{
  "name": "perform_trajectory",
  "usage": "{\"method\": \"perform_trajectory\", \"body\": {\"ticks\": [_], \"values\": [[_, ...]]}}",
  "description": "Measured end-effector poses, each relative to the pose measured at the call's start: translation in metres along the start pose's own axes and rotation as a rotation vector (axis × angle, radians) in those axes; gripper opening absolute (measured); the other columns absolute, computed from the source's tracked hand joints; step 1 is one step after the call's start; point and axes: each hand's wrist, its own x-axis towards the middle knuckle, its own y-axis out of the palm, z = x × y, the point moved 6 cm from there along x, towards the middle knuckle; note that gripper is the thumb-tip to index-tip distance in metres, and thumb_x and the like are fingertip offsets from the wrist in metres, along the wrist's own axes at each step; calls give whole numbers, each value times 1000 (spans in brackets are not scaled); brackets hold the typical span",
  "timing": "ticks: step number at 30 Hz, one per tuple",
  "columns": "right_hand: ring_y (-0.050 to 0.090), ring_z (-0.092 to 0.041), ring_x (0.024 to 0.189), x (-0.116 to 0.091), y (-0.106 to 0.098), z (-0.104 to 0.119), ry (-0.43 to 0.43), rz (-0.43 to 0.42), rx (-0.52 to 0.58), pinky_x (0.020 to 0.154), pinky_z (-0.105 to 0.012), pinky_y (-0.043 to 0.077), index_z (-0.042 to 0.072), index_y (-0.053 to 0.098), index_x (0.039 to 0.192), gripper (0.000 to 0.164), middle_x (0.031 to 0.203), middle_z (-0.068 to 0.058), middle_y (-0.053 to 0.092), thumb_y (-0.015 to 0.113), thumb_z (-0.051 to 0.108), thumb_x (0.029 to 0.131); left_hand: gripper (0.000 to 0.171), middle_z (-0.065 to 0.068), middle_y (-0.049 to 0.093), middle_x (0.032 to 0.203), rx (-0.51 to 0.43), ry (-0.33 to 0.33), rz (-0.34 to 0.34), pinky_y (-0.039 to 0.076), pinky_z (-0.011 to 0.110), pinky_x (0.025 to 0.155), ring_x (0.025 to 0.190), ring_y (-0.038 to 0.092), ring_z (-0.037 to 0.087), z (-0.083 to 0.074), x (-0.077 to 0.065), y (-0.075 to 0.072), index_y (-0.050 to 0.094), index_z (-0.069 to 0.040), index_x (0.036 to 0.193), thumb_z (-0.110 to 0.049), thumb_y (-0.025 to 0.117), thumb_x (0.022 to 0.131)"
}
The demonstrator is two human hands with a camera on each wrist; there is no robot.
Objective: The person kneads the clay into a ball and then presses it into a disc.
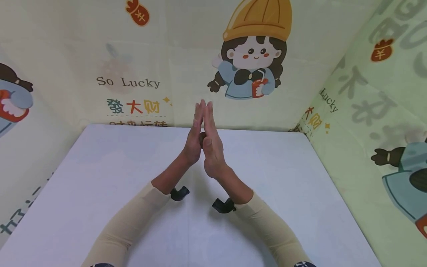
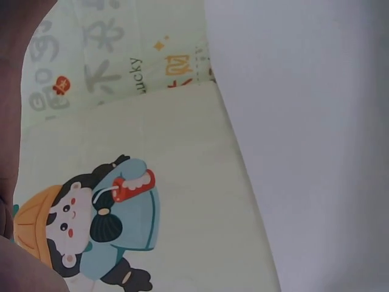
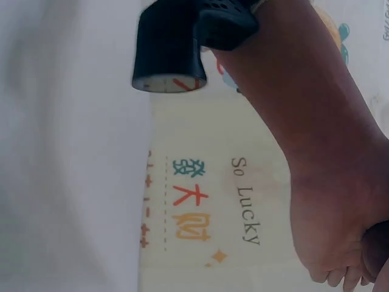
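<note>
In the head view, my left hand (image 1: 192,142) and right hand (image 1: 214,150) are raised above the table with palms facing and fingers straight, pointing away from me. A small, dark brown, rounded thing (image 1: 202,140) is pressed between the palms; most of it is hidden, and its kind cannot be made out. Across in the right wrist view is the left hand (image 3: 334,225), with the dark thing (image 3: 377,250) against its palm at the right edge. Only a dark strip of hand (image 2: 9,121) shows along the left side of the left wrist view.
Beneath the hands lies a white table (image 1: 133,155). Printed cloth walls (image 1: 186,55) with cartoon figures and lettering stand behind it and at both sides. Black wrist camera mounts (image 1: 180,193) stick out inward from both forearms, close to each other over the table.
</note>
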Motion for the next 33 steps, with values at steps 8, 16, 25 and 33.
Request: {"method": "perform_trajectory", "body": {"ticks": [8, 16, 25, 33], "values": [[1, -28, 161, 8, -9, 1, 3, -2, -95, 127, -48, 4, -11, 9, 163, 92, 173, -24, 0, 12, 64, 109, 77, 1, 0, 177, -47, -19, 36, 22, 37, 119, 151, 25, 10, 4, -10, 10, 1, -12, 169, -59, 18, 111], [1, -24, 161, 11, -20, -5, 57, -29, -80, 127, -45, 3, -7, 7, 165, 88, 174, -21, -1, 13, 62, 110, 73, 3, 2, 177, 45, 10, 82, 39, 28, 71, 81, 46, 15, 1, -19, 20, -1, -6, 168, -51, 13, 113], [4, -17, 160, 15, -27, -17, 134, -79, 35, 127, -40, 6, -1, 8, 167, 91, 176, -6, 0, 15, 68, 108, 62, 2, -2, 176, 32, 82, 95, -1, 45, 126, 160, -8, 19, -11, -21, 28, -1, -1, 167, -29, 9, 112], [32, -10, 152, 9, -23, -30, 196, -79, 147, 121, -32, 25, 4, 7, 168, 93, 176, 0, 1, 15, 72, 106, 72, 0, -5, 176, 74, 103, 57, -7, 45, 125, 160, -12, 15, -22, -19, 28, 1, -5, 168, -49, 12, 112]]}}
